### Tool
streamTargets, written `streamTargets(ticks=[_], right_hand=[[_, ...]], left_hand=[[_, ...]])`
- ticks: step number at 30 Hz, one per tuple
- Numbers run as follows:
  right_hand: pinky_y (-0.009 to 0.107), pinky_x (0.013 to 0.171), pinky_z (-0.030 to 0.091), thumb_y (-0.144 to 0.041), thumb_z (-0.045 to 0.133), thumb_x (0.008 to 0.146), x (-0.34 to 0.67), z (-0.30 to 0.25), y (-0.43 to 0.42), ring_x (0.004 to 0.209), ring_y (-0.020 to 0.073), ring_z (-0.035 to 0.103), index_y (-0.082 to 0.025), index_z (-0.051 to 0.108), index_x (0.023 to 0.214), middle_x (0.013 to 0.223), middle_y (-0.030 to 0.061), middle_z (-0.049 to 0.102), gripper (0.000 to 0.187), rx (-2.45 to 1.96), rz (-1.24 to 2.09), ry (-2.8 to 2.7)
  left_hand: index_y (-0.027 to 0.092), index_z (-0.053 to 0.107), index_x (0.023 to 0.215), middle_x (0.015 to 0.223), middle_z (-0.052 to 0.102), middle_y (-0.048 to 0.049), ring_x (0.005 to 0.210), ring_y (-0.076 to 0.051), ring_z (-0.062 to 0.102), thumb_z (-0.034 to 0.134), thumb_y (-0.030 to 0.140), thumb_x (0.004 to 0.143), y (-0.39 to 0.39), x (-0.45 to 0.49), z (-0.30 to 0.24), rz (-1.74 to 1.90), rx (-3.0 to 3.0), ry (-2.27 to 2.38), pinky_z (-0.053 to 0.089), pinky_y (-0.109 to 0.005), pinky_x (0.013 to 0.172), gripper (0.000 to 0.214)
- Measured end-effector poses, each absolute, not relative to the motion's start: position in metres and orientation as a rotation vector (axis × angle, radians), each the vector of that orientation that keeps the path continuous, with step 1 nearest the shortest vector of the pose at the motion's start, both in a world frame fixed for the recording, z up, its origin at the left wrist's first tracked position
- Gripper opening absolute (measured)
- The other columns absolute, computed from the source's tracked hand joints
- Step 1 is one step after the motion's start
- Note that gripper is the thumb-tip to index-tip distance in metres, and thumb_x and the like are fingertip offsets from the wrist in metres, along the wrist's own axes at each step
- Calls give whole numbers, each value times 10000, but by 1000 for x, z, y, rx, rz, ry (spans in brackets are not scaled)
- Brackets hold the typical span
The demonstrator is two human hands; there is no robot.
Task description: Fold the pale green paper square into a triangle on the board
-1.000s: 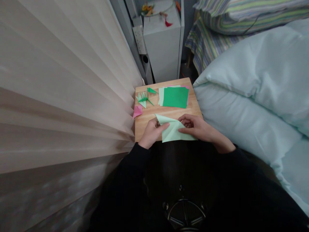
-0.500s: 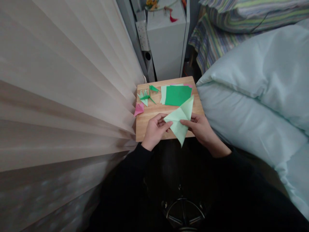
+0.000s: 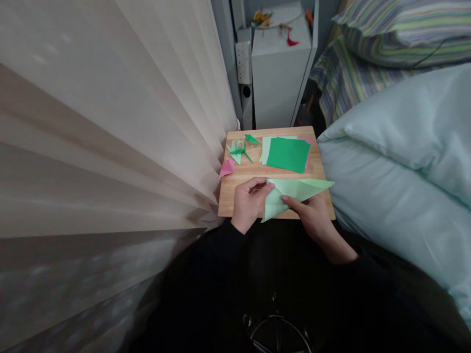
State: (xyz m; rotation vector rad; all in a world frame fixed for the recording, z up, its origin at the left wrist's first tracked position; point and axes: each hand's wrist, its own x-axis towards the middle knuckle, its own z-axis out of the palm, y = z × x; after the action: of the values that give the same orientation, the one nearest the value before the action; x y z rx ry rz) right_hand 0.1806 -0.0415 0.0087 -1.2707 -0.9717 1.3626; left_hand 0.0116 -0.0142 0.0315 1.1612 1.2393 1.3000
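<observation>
Fingers, left hand (image 3: 248, 205): thumb and forefinger pinch the upper left part of a pale green sheet (image 3: 292, 188); the other fingers curl behind it, partly hidden.
Fingers, right hand (image 3: 317, 215): the thumb lies flat across the face of the paper, pointing left, and the rest are underneath (how they are spread there, I cannot tell).
Sheet in hand: folded and creased, held between both hands over the front part of a small wooden table (image 3: 253, 171); one long point reaches right, past the table's right edge in this view, and another points down toward the wearer, just over the front edge.
Paper pile: behind the hands, a dark green sheet (image 3: 288, 154) lies on top, a lighter green sheet (image 3: 265, 150) showing at its left and a pink sheet (image 3: 308, 159) peeking out at its right.
Folded pieces: at the table's back left, a dark green spiky one (image 3: 241, 152) overlaps a light green one (image 3: 235, 157); a smaller dark green one (image 3: 251, 139) is just beside them, and a pink one (image 3: 227, 167) sits at the left edge.
Left side: a pale pleated curtain (image 3: 165, 122), close against the table.
Right side: a light blue duvet (image 3: 386, 171), heaped, with a striped pillow (image 3: 423, 32) farther back.
Beyond the table: a white cabinet (image 3: 278, 86), a red tassel (image 3: 291, 39) on top (yellow flowers (image 3: 262, 18) too).
</observation>
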Motion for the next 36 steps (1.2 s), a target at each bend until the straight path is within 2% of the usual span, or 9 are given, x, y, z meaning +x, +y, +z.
streamTargets(ticks=[6,12,18,24,30,36], right_hand=[[573,1079,551,-433,905,723,178,7,-43,1132,342,743,-227,765,1045,1194,104,801,407,-1271,1357,-936],[559,1090,547,-430,890,749,171,5,-47,1238,330,693,-254,673,1231,1326,100,739,557,-1254,1276,-841],[527,1082,547,-419,905,728,172,3,-48,1129,321,731,-213,715,1094,1231,118,774,461,-1288,1229,-867],[533,1022,569,-411,927,658,168,11,-47,1062,329,744,-208,733,1036,1151,112,803,471,-1312,1147,-847],[515,991,583,-419,957,625,166,9,-48,1015,310,760,-218,783,1012,1115,81,818,470,-1272,1257,-750],[482,932,593,-468,966,610,168,0,-48,866,264,760,-220,832,867,959,63,843,382,-1282,1354,-706]], left_hand=[[198,812,787,835,790,-37,815,-214,716,873,321,706,-14,12,25,1325,1100,1212,606,-397,827,159],[199,835,842,874,801,-54,846,-220,723,845,308,760,-19,14,26,1276,1141,1210,604,-396,838,138],[194,826,816,852,799,-46,806,-202,716,877,321,714,-19,15,30,1303,1086,1195,609,-382,818,171],[186,813,758,760,769,-25,715,-159,669,890,311,692,-19,16,32,1303,1043,1237,568,-319,728,161],[192,811,726,717,748,-4,668,-122,629,913,275,664,-20,19,32,1361,925,1245,511,-277,692,146],[183,802,740,721,729,7,693,-101,621,950,321,615,-19,19,29,1407,675,1158,493,-246,711,239]])
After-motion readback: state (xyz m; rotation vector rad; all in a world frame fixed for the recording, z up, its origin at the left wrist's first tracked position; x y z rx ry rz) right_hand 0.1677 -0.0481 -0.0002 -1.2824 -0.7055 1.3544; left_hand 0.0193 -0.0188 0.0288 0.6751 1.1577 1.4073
